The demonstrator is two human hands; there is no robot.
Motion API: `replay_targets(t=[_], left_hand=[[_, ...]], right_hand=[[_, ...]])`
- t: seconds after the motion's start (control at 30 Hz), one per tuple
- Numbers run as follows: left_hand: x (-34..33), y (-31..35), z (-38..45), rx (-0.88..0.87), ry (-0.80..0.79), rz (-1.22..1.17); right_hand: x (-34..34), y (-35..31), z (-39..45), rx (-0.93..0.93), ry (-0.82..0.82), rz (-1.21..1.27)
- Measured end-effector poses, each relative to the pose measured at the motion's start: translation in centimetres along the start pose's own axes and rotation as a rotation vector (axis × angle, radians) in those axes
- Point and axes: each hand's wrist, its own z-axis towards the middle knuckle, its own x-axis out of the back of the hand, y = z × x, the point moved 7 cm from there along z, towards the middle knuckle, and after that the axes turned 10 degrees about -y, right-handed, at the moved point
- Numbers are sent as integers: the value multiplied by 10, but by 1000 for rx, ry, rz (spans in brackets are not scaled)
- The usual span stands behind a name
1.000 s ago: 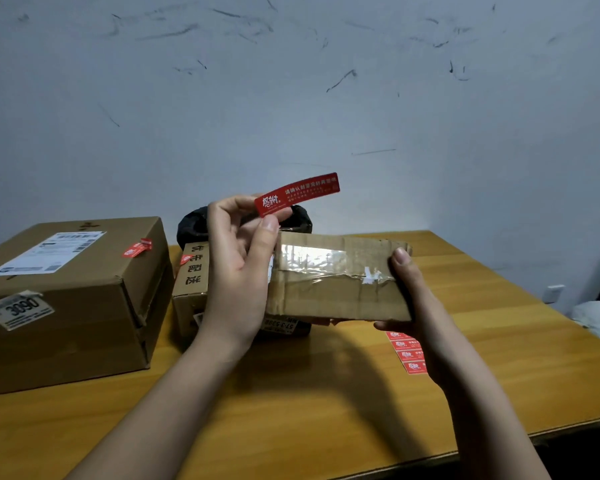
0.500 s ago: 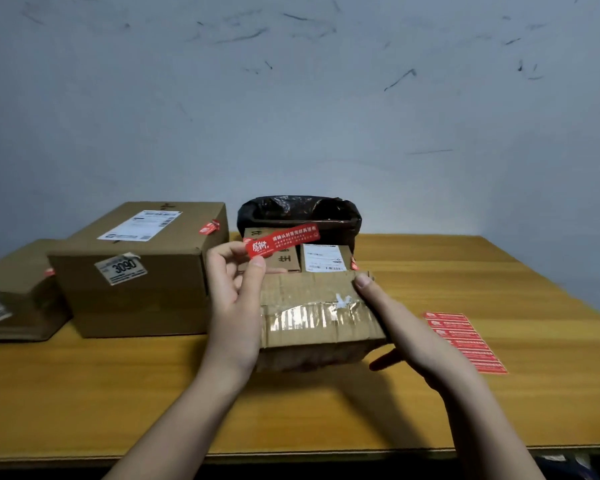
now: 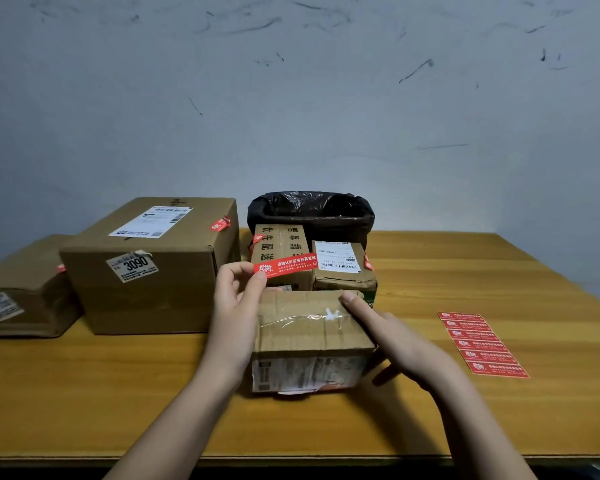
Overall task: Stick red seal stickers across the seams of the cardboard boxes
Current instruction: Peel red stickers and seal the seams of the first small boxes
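Step in hand: sticker peeled, not yet applied. Left hand pinches one end of the long red paper seal sticker, which hangs free above the small creased brown cardboard box between both hands on the wooden surface. Right hand rests flat on the box, fingers straight, steadying it. Next: lay the sticker across the glossy taped seam, press flat. Red sticker sheet lies right of the right hand.

1. My left hand is bare, with no glove, ring or watch showing.
2. My right hand is bare as well, the nails cut short.
3. Both my forearms are uncovered; no sleeve reaches into view.
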Motion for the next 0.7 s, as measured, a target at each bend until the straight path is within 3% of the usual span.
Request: replay_targets(t=[0.3, 0.7], left_hand=[[0, -11, 10, 51, -37, -10], [1, -10, 10, -32, -69, 149]], right_hand=[[5, -1, 6, -32, 34, -84], [9, -5, 7, -26, 89, -204]])
